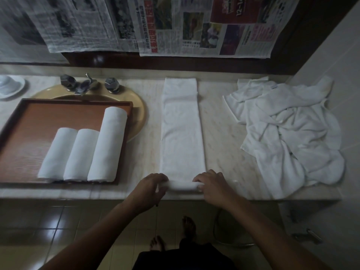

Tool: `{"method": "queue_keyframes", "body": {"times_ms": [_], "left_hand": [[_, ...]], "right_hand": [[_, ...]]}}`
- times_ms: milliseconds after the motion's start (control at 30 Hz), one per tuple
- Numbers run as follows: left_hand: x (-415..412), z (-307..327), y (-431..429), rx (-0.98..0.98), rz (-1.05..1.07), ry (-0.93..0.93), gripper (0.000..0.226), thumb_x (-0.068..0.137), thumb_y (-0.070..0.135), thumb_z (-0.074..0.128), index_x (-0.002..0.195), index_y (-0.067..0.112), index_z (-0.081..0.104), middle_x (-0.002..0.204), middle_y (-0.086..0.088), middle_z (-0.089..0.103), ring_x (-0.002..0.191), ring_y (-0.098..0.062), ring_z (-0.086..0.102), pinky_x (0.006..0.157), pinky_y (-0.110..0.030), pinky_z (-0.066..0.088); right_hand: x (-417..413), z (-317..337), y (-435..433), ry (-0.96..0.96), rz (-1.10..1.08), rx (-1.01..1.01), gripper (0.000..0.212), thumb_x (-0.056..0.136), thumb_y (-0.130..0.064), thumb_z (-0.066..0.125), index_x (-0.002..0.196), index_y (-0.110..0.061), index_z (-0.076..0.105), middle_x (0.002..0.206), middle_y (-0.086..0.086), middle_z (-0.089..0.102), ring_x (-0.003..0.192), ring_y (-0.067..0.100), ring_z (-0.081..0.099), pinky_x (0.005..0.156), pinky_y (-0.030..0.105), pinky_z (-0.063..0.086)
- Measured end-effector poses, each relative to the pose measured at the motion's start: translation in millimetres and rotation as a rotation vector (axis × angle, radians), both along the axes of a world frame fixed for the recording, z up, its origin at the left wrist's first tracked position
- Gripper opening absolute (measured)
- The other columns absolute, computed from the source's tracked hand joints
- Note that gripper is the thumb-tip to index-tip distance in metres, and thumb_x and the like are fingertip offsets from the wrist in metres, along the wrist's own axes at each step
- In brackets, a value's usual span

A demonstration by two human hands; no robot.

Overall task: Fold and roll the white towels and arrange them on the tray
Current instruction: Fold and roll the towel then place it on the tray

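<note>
A white towel (182, 125) folded into a long strip lies on the counter, running away from me. Its near end is curled into a small roll at the counter's front edge. My left hand (151, 187) grips the roll's left end and my right hand (211, 184) grips its right end. A brown tray (39, 117) sits at the left over the basin. Three rolled white towels (81, 152) lie side by side on the tray, the right one longest.
A heap of loose white towels (292, 133) lies on the counter at the right. A tap with two handles (87, 84) stands behind the tray, and a white dish (9, 86) sits at the far left. Newspaper sheets (175, 26) hang behind.
</note>
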State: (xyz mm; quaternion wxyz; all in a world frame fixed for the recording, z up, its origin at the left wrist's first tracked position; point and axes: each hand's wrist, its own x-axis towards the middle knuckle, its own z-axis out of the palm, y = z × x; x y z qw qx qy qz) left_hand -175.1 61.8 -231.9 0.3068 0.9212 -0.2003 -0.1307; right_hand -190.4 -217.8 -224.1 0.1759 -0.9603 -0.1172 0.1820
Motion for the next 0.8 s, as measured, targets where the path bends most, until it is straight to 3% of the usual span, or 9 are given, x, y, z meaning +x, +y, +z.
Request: {"method": "queue_keyframes", "body": {"times_ms": [133, 267, 367, 433, 500, 567, 667, 800], "left_hand": [[13, 9, -3, -0.093, 0.225, 0.207, 0.015, 0.093, 0.032, 0.074, 0.106, 0.026, 0.076, 0.098, 0.014, 0.073, 0.091, 0.001, 0.066, 0.077, -0.02, 0.052], [20, 9, -4, -0.141, 0.353, 0.365, 0.015, 0.091, 0.034, 0.075, 0.102, 0.025, 0.08, 0.092, 0.012, 0.076, 0.089, -0.003, 0.069, 0.076, -0.025, 0.051], [22, 12, -8, -0.172, 0.418, 0.419, 0.012, 0.09, 0.03, 0.076, 0.098, 0.023, 0.081, 0.088, 0.009, 0.075, 0.086, -0.007, 0.069, 0.072, -0.025, 0.05], [25, 14, -10, -0.165, 0.431, 0.442, 0.01, 0.089, 0.03, 0.077, 0.097, 0.024, 0.081, 0.087, 0.009, 0.075, 0.087, -0.009, 0.069, 0.073, -0.027, 0.051], [25, 14, -13, -0.135, 0.438, 0.435, 0.013, 0.09, 0.032, 0.076, 0.099, 0.024, 0.079, 0.091, 0.007, 0.074, 0.091, -0.014, 0.069, 0.074, -0.028, 0.052], [17, 16, -19, -0.025, 0.444, 0.284, 0.024, 0.093, 0.035, 0.07, 0.112, 0.021, 0.073, 0.104, 0.001, 0.069, 0.097, -0.02, 0.066, 0.076, -0.031, 0.053], [-12, 8, -38, 0.18, 0.245, -0.18, 0.047, 0.096, 0.029, 0.063, 0.14, 0.016, 0.054, 0.139, -0.008, 0.056, 0.125, -0.026, 0.055, 0.103, -0.045, 0.05], [-37, -21, -55, 0.35, -0.036, -0.347, 0.079, 0.088, 0.019, 0.069, 0.157, 0.008, 0.032, 0.163, -0.015, 0.034, 0.152, -0.032, 0.032, 0.121, -0.054, 0.032]], "right_hand": [[6, -4, -6, 0.04, -0.165, 0.157, 0.024, 0.096, -0.021, 0.061, 0.114, -0.033, 0.072, 0.115, -0.007, 0.069, 0.109, 0.019, 0.059, 0.095, 0.037, 0.047], [8, -11, -1, -0.176, -0.256, 0.218, 0.021, 0.095, -0.016, 0.067, 0.111, -0.022, 0.08, 0.105, 0.0, 0.069, 0.098, 0.022, 0.056, 0.088, 0.04, 0.051], [-7, -15, 9, -0.359, -0.202, 0.194, 0.037, 0.084, 0.004, 0.065, 0.11, -0.017, 0.079, 0.099, 0.001, 0.065, 0.092, 0.023, 0.055, 0.077, 0.036, 0.053], [-22, -17, 18, -0.459, -0.142, 0.167, 0.043, 0.081, 0.002, 0.056, 0.114, -0.016, 0.078, 0.103, 0.003, 0.066, 0.093, 0.024, 0.055, 0.076, 0.035, 0.051], [-37, -22, 23, -0.509, -0.127, 0.133, 0.044, 0.085, -0.002, 0.052, 0.123, -0.013, 0.073, 0.116, 0.007, 0.066, 0.104, 0.028, 0.058, 0.085, 0.037, 0.049], [-45, -30, 25, -0.539, -0.115, 0.109, 0.052, 0.083, 0.003, 0.061, 0.133, -0.009, 0.066, 0.129, 0.014, 0.062, 0.118, 0.034, 0.056, 0.101, 0.042, 0.045], [-49, -41, 26, -0.55, -0.085, 0.085, 0.061, 0.084, 0.006, 0.064, 0.144, -0.006, 0.057, 0.143, 0.02, 0.054, 0.133, 0.038, 0.048, 0.114, 0.049, 0.04], [-45, -40, 25, -0.484, -0.041, 0.054, 0.068, 0.088, 0.003, 0.058, 0.154, -0.006, 0.042, 0.156, 0.02, 0.042, 0.147, 0.039, 0.035, 0.12, 0.053, 0.033]]}}
